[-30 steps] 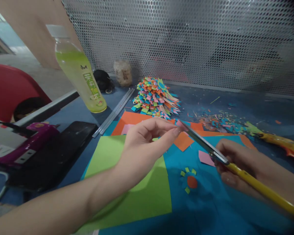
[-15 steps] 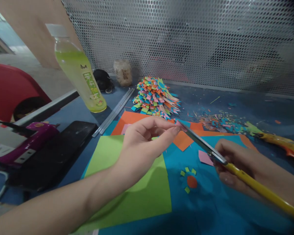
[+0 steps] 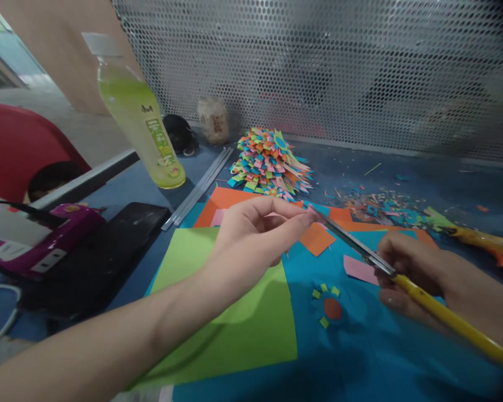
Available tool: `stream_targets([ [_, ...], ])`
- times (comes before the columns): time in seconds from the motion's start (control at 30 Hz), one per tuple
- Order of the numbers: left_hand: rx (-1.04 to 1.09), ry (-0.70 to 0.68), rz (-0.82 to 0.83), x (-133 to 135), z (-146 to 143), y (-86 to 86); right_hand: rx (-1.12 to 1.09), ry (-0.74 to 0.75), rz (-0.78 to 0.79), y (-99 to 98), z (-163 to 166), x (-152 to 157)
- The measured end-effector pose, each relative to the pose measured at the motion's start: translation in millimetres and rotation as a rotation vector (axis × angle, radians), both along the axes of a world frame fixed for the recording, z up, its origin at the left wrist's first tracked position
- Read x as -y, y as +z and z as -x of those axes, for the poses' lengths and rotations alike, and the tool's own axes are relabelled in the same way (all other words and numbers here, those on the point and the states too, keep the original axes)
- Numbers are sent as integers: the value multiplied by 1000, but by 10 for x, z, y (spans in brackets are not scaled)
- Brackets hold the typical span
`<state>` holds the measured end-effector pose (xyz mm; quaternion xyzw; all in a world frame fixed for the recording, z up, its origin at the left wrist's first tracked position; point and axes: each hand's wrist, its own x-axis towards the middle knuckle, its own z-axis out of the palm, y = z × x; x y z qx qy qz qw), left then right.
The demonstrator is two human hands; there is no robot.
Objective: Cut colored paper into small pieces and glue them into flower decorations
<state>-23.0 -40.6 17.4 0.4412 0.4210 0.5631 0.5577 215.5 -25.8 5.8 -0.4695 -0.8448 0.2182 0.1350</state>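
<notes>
Low on blue paper [image 3: 369, 340], four green squares [image 3: 336, 291] edge an orange disc [image 3: 332, 308], the ring apparently unfinished. Beyond, the left hand [image 3: 262, 234] pinches a pink scrap [image 3: 311, 209], mostly hidden, at the tip of yellow-handled scissors [image 3: 360, 244] gripped by the right hand [image 3: 436, 279], handle end cut off; cutting seems incomplete. Farther back, a layered paper mound [image 3: 268, 162] looks largely built, its rear unseen.

a green label [image 3: 160, 142] on the drink bottle [image 3: 134, 120] bears a column of chinese characters [image 3: 155, 132], too blurred to read for sure; above it on the bottle stands a small dark brushstroke mark [image 3: 147, 109], equally illegible.
</notes>
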Motion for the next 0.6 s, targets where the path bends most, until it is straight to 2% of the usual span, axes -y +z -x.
stream_targets([
  [0.23, -44, -13, 31, -10, -3, -4, -12, -18, -21, -34, -70, -33],
  [0.37, -74, -15, 10, -7, -4, 11, 25, -33, 42, 19, -70, -26],
  [0.47, -103, -5, -22, -5, -14, 29, 32, -88, 0, 39, -54, -16],
  [0.6, -149, 13, -15, -7, -34, 42, 76, -76, -31, 30, -57, -22],
])
